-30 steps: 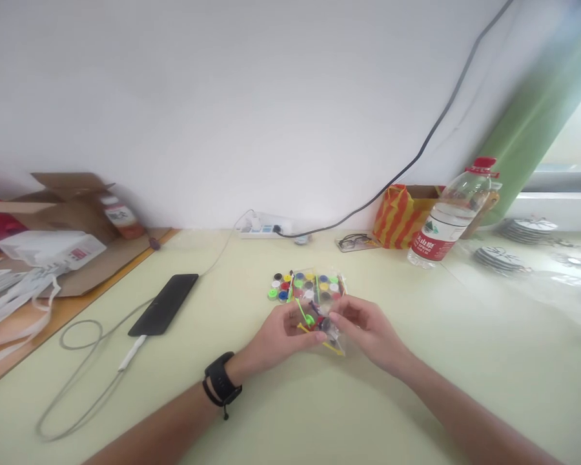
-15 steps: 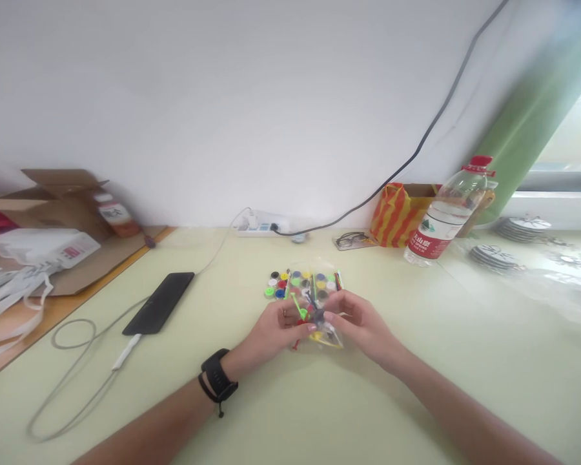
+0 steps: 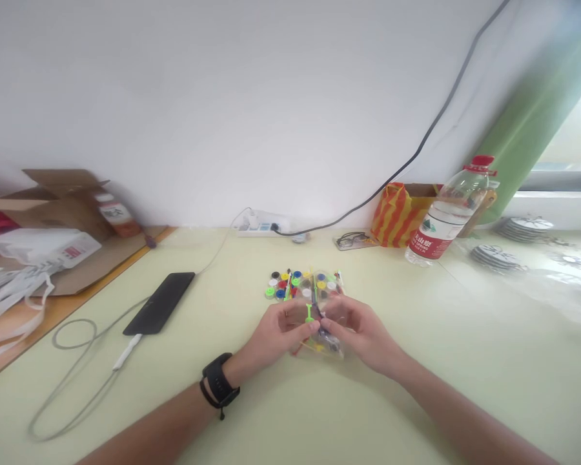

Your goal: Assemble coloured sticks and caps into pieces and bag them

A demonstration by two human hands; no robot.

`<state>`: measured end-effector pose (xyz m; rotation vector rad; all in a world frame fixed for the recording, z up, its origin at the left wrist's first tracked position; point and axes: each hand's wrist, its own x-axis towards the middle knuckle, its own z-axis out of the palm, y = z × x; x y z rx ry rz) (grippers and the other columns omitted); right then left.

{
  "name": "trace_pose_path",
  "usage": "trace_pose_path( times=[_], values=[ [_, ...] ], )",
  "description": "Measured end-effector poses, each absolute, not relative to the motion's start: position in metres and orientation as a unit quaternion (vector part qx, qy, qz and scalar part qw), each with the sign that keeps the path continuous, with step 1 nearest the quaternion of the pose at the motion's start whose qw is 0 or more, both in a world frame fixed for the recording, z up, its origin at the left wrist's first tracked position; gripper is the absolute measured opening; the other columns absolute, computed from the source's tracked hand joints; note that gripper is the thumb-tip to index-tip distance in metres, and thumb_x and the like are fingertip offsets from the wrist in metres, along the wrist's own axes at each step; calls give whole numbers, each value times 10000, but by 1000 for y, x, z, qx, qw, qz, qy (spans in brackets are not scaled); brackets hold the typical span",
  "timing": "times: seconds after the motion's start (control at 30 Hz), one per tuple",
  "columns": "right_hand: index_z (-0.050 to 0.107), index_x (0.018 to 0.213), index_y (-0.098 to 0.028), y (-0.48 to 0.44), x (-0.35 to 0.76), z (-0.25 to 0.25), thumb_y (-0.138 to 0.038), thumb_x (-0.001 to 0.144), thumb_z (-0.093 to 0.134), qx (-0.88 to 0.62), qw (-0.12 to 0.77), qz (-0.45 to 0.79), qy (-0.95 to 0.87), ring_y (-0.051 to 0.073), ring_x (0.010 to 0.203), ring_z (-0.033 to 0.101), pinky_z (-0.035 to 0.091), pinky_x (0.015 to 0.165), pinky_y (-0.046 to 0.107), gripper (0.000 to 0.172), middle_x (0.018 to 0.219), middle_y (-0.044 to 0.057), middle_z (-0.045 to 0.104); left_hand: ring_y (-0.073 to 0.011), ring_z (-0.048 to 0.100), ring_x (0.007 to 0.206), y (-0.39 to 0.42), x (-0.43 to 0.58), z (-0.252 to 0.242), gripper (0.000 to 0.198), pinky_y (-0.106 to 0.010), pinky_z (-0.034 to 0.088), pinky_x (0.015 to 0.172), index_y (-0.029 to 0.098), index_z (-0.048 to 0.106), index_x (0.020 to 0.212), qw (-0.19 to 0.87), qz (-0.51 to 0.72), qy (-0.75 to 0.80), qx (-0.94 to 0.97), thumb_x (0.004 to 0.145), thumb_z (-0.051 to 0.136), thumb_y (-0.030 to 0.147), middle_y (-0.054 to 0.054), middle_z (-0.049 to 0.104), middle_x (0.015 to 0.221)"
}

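Close together over the table, both of my hands pinch a clear plastic bag (image 3: 337, 352) holding small coloured plastic pieces. My left hand (image 3: 277, 332) has thumb and fingers closed at its left side, beside a bright green stick-like piece (image 3: 309, 314). From the other side my right hand (image 3: 365, 329) grips it, the thumb almost meeting the left thumb. Dark, yellow and red pieces show low in the bag. Just beyond the fingers lie several round coloured discs (image 3: 281, 293) and thin sticks; the fingers partly hide them.
A black phone (image 3: 159, 303) with a looped cable (image 3: 62, 381) lies to the left. Behind it stand a cardboard box (image 3: 72, 206) and a small bottle (image 3: 119, 214). A power strip (image 3: 261, 229), eyeglasses (image 3: 352, 239), a striped bag (image 3: 397, 216) and a large water bottle (image 3: 443, 219) line the back.
My thumbs have come closer together on the bag. The green piece has turned more upright and shifted slightly right. The discs beyond have not visibly moved.
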<state>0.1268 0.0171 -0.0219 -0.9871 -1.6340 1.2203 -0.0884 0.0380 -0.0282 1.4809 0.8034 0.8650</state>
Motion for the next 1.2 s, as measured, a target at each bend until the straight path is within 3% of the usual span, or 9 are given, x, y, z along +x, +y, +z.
trace_pose_path(
  times=[0.17, 0.37, 0.5, 0.57, 0.8, 0.93, 1.0, 1.1, 1.2],
  values=[
    [638, 904, -210, 15, 125, -20, -435, 928, 673, -389, 433, 472, -662, 172, 773, 594, 526, 723, 303, 228, 814, 7, 627, -222, 693, 859, 37, -86, -29, 271, -307, 565, 792, 149, 753, 939, 589, 371, 339, 633, 883, 765, 414, -76, 746, 912],
    [674, 858, -203, 18, 130, -18, -455, 966, 615, -403, 433, 456, -665, 190, 790, 608, 519, 741, 314, 281, 823, 31, 666, -138, 576, 605, 36, -88, -26, 346, -239, 491, 586, 153, 720, 778, 550, 388, 383, 633, 943, 680, 454, -9, 641, 677],
    [687, 912, -211, 18, 132, -16, -444, 974, 609, -408, 447, 430, -670, 199, 824, 638, 535, 776, 324, 254, 872, 39, 690, -199, 664, 802, 36, -88, -25, 292, -279, 542, 740, 158, 758, 923, 559, 385, 366, 637, 917, 715, 446, -54, 719, 844],
    [688, 997, -218, 17, 132, -16, -434, 971, 620, -410, 459, 419, -667, 200, 845, 648, 539, 787, 324, 228, 918, 43, 699, -189, 662, 760, 37, -88, -27, 310, -273, 543, 703, 170, 745, 1029, 541, 395, 368, 645, 880, 763, 441, -44, 717, 833],
    [691, 906, -210, 15, 136, -9, -407, 996, 595, -398, 457, 403, -686, 184, 796, 627, 519, 764, 309, 237, 830, 31, 681, -171, 640, 679, 34, -87, -26, 435, -262, 522, 632, 135, 756, 862, 543, 348, 362, 673, 988, 589, 516, -68, 712, 775],
    [684, 988, -221, 15, 141, -4, -396, 965, 650, -395, 498, 404, -658, 184, 795, 638, 527, 743, 310, 179, 899, 38, 693, -203, 674, 752, 31, -86, -23, 317, -309, 567, 683, 147, 713, 1063, 634, 302, 287, 652, 885, 766, 404, -83, 717, 923],
    [703, 1018, -225, 16, 141, -4, -370, 913, 723, -395, 471, 420, -668, 194, 799, 650, 530, 747, 321, 180, 920, 44, 716, -201, 673, 740, 29, -85, -24, 251, -311, 562, 700, 137, 709, 1000, 628, 299, 284, 660, 868, 786, 336, -73, 708, 864],
    [723, 872, -214, 16, 140, -4, -323, 901, 735, -388, 452, 411, -690, 192, 777, 635, 514, 749, 325, 113, 824, 37, 714, -179, 634, 695, 28, -84, -22, 196, -282, 538, 643, 137, 712, 941, 608, 306, 292, 672, 910, 730, 329, -48, 668, 787],
    [669, 799, -210, 15, 139, -3, -317, 906, 727, -374, 480, 427, -669, 175, 743, 619, 505, 711, 308, 163, 796, 23, 685, -195, 635, 820, 27, -83, -18, 295, -298, 556, 721, 163, 714, 1114, 591, 304, 288, 689, 887, 759, 346, -67, 679, 943]
  ],
)
